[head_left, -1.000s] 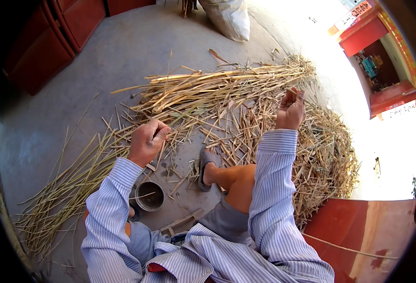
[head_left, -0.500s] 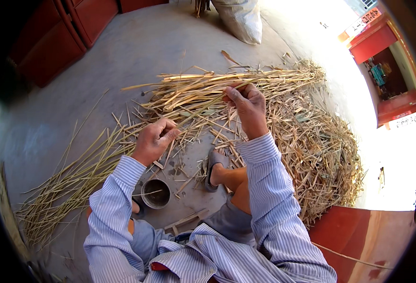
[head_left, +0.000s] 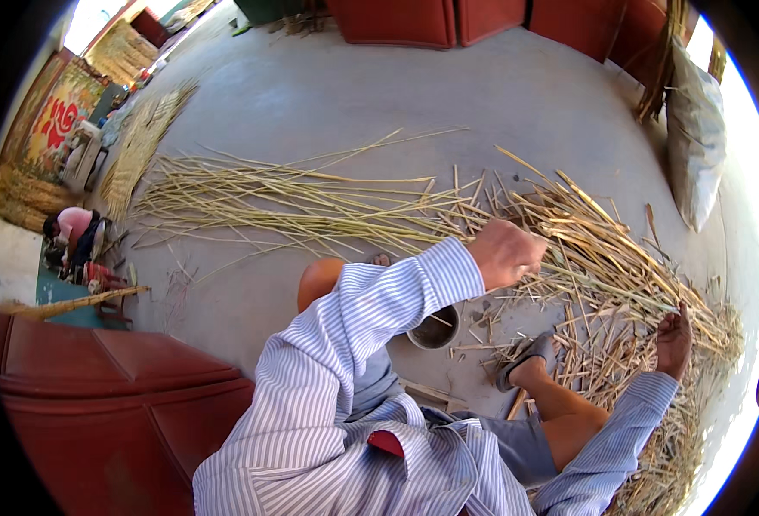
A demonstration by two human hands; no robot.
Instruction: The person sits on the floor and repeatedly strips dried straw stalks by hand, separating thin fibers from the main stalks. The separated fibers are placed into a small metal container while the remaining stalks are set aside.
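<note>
On grey concrete floor, beside dry yellow stalk bundle.
With left hand, right hand well apart, likely to span bundle length; can't tell either grip's closure.

yellow stalks, white shirt, blue stripes

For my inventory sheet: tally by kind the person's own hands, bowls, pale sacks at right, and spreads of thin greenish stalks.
Left hand and right hand: 2
Bowl: 1
Pale sack: 1
Spread of thin greenish stalks: 1
Total: 5
</note>
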